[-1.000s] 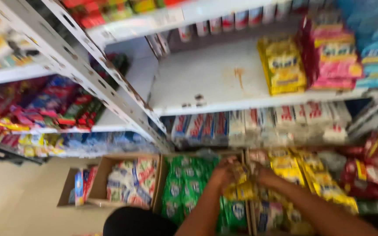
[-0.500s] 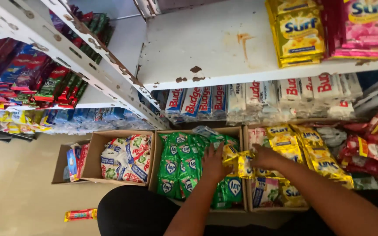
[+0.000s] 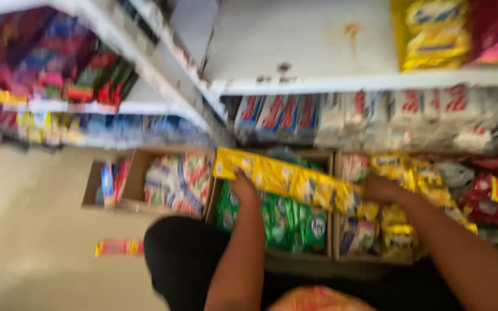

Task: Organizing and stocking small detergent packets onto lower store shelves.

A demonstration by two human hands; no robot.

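Both hands closed on a yellow sachet strip (image 3: pixel 286 179): left hand (image 3: pixel 243 185) and right hand (image 3: pixel 380 189), over cardboard box (image 3: pixel 272 256) of green packets (image 3: pixel 286 222).

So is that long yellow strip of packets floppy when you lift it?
Probably floppy: the yellow strip of packets needs both the left hand and the right hand to stay stretched out. It looks light, being made of thin little sachets. It is likely a bit slippery too, as it seems shiny, though the picture is blurred.
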